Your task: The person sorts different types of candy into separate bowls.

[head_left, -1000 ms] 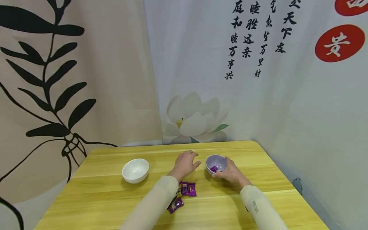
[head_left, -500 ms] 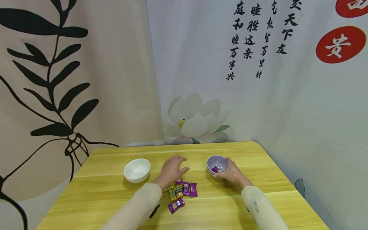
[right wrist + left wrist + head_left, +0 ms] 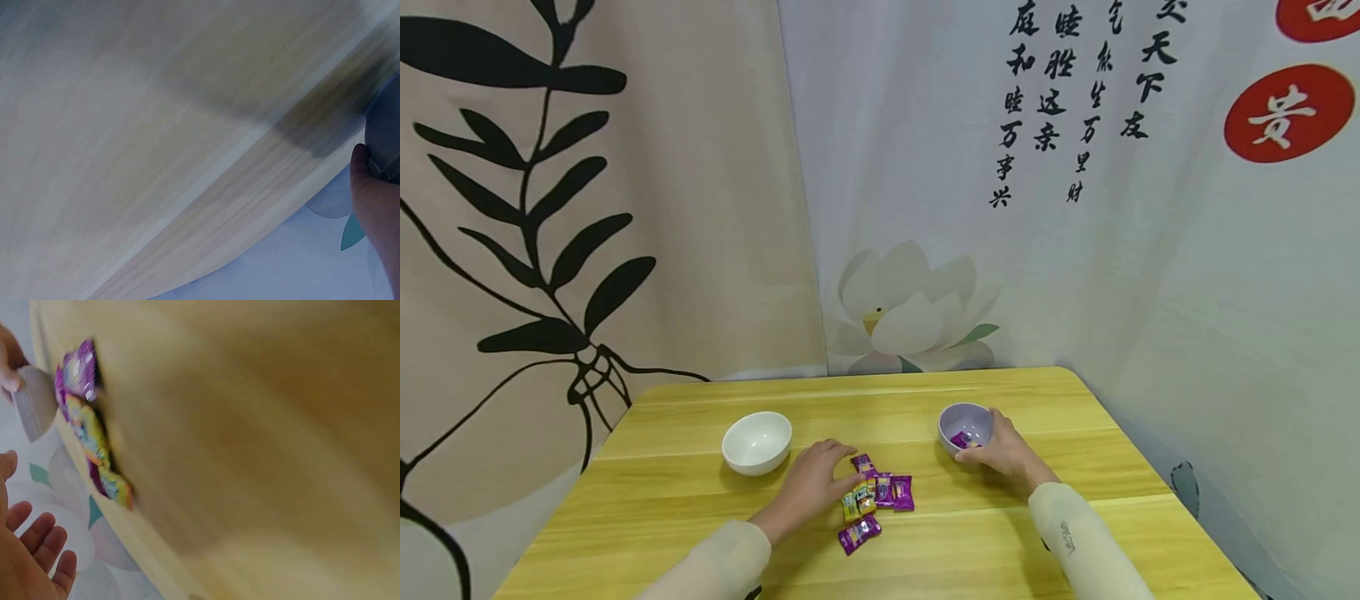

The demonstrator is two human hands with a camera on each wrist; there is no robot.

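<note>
My left hand (image 3: 812,483) hovers beside the left edge of a loose group of wrapped candies, its fingers relaxed and apart and nothing between them. Purple-wrapped candies (image 3: 902,493) and yellow-wrapped candies (image 3: 850,506) lie close together on the table. In the left wrist view the open palm (image 3: 28,562) faces the candies (image 3: 87,431). My right hand (image 3: 1003,454) grips the right side of a small lavender bowl (image 3: 953,418), thumb toward the front. Inside that bowl sit purple candies (image 3: 961,439); how many is hard to tell.
A white bowl (image 3: 756,443) stands on the table's left side, behind my left hand. The yellow wood-grain table (image 3: 1000,550) ends at a printed cloth backdrop (image 3: 910,167), which runs along its back and right side.
My left hand has drawn back from near the lavender bowl, moving left and toward me to the candies, uncovering several of them. My right hand and the bowl have stayed in place.
</note>
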